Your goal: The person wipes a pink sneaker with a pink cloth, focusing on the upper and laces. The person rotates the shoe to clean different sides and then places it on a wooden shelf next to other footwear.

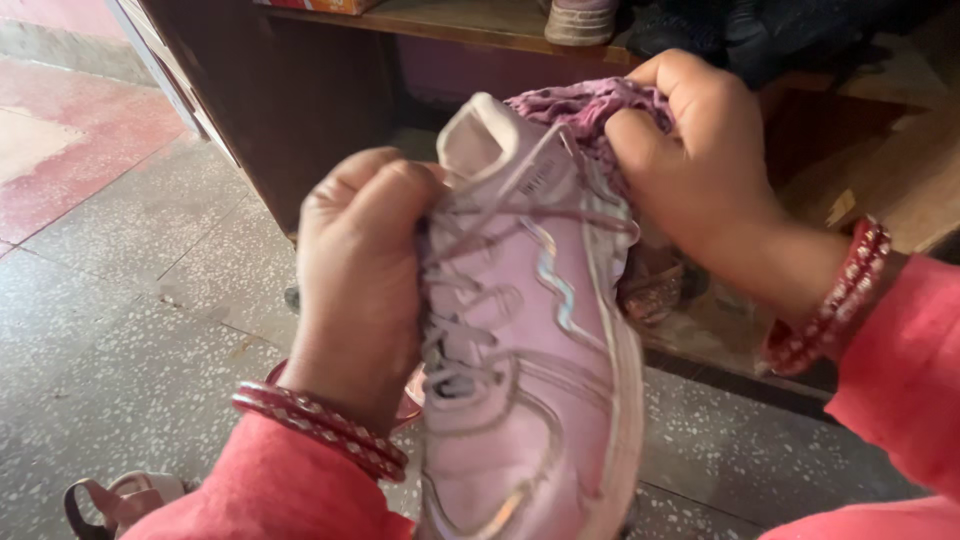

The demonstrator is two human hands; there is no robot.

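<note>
Two hands grip one pink sneaker: left hand clamped on its laces, right hand clutching one purple cloth.

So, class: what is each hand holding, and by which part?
The left hand grips the pink sneaker by its laced side. The right hand clutches a purple cloth bunched at the sneaker's heel opening.

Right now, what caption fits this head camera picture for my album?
Left hand grips a pink sneaker while the right hand presses a purple cloth against it.
</note>
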